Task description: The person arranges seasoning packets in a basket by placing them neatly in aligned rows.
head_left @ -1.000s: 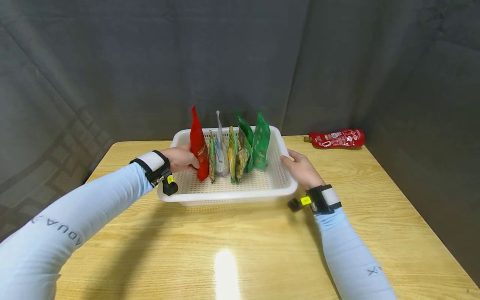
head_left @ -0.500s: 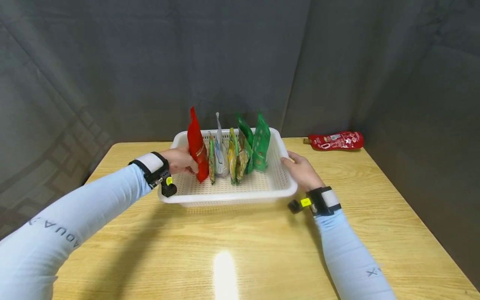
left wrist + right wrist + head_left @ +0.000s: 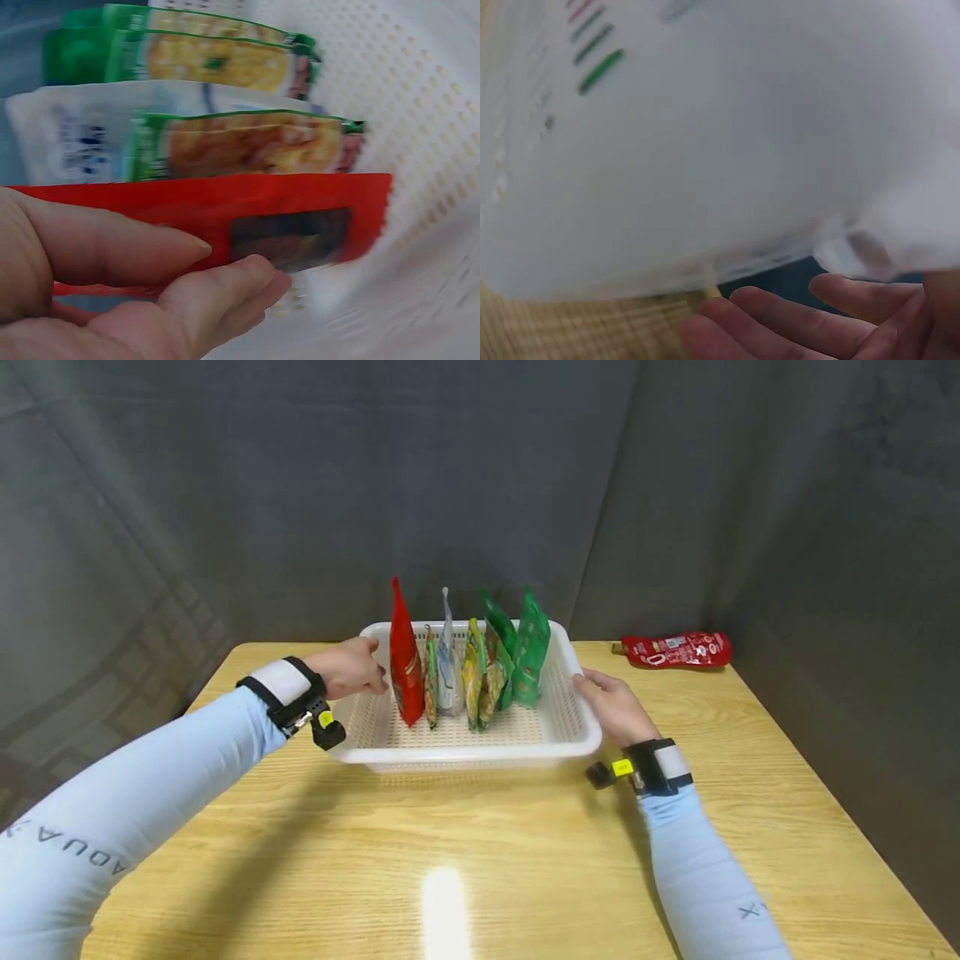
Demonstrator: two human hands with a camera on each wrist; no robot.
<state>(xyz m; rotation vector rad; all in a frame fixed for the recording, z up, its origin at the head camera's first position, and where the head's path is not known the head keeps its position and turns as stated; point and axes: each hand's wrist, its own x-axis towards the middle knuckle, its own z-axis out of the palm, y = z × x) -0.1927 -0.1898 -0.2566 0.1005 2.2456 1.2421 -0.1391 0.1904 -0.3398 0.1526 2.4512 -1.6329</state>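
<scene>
A white perforated basket (image 3: pixel 465 758) stands mid-table with several pouches upright in a row inside it. The red pouch (image 3: pixel 405 660) is the leftmost, followed by yellow-green, white and green pouches (image 3: pixel 531 647). My left hand (image 3: pixel 352 667) is inside the basket's left end. Its fingers are loosely straight beside the red pouch (image 3: pixel 300 210), and I cannot tell whether they touch it. My right hand (image 3: pixel 611 706) rests against the basket's right outer wall (image 3: pixel 705 150), with relaxed fingers (image 3: pixel 795 315) under the rim.
A red squeeze pouch (image 3: pixel 675 649) lies on its side at the table's back right. Dark curtains hang close behind the wooden table (image 3: pixel 450 860) and along its right side. The basket wall (image 3: pixel 420 112) curves round in front of my left hand (image 3: pixel 240 262).
My left hand has let go of the red pouch and drawn back slightly to the left. The pouch stays upright. My right hand remains at the basket's right side.
</scene>
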